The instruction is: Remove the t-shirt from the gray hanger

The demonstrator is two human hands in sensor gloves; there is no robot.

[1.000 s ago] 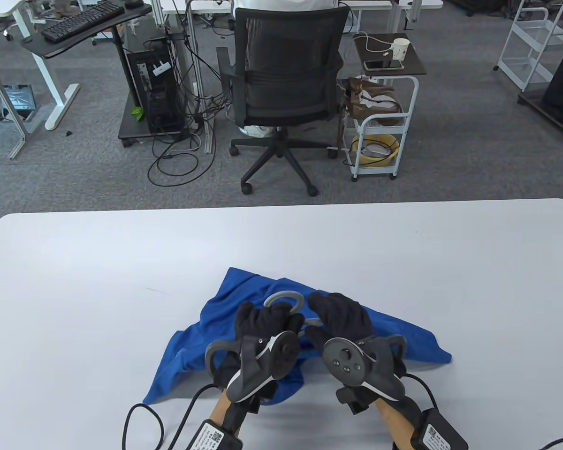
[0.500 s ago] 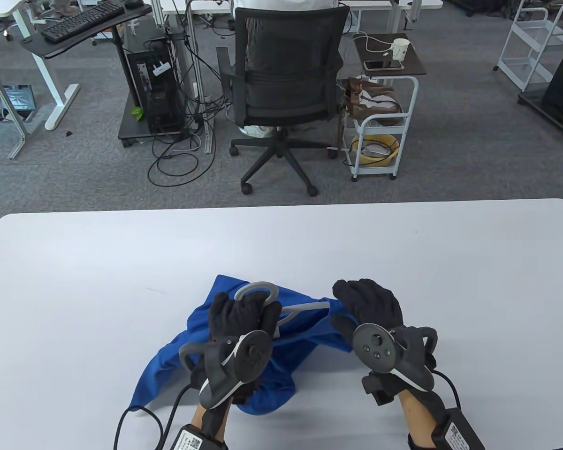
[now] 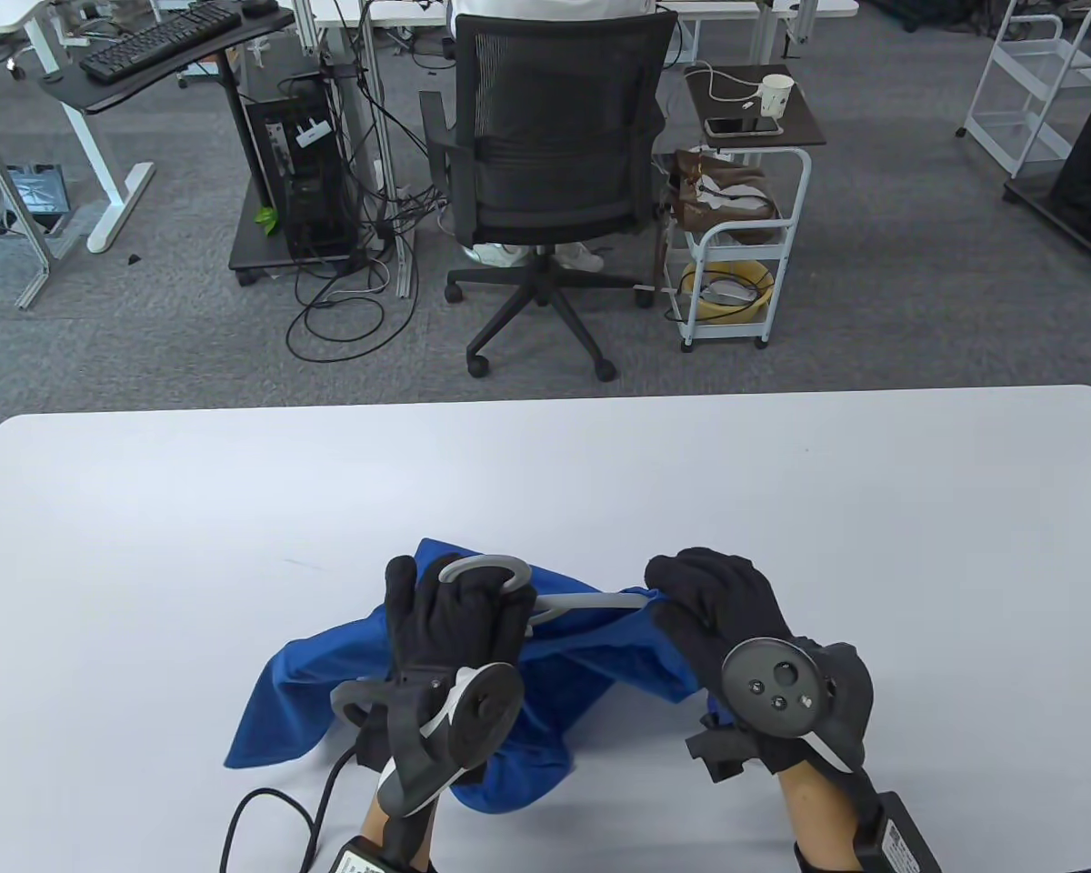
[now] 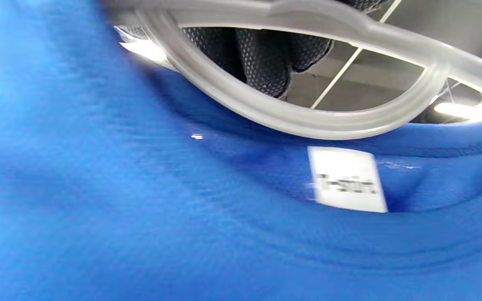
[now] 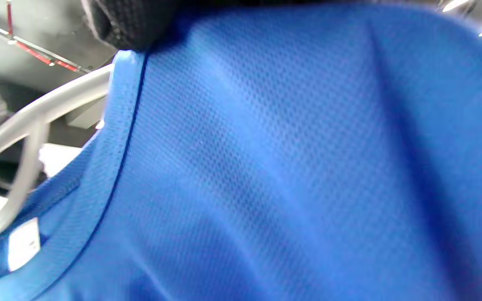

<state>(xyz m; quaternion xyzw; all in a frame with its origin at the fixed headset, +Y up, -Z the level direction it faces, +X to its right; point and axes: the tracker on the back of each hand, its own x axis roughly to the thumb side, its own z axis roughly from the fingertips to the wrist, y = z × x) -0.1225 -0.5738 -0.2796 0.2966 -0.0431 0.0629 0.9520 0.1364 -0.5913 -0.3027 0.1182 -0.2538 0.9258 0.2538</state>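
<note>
1. Blue knit fabric, the t-shirt [image 3: 545,677], hangs lifted between the two hands above the white table [image 3: 145,509], its lower folds trailing down onto the surface toward the person.
2. From where I stand, the left hand [image 3: 459,618] is wrapped around the gray hanger [image 3: 486,570] just under its hook, presumably to hold the frame steady while the cloth is worked off.
3. The right hand [image 3: 714,605] pinches the shirt at the neckline edge, right where the hanger's arm [image 3: 600,599] comes out of the opening; pulling there would stretch the collar wide enough for the shoulder to pass.
4. Seen from the left wrist, the collar with its white label [image 4: 345,179] sags just below the hanger's lower loop.
5. One hanger arm shows bare between the hands; whether the far arm is free I cannot tell.
</note>
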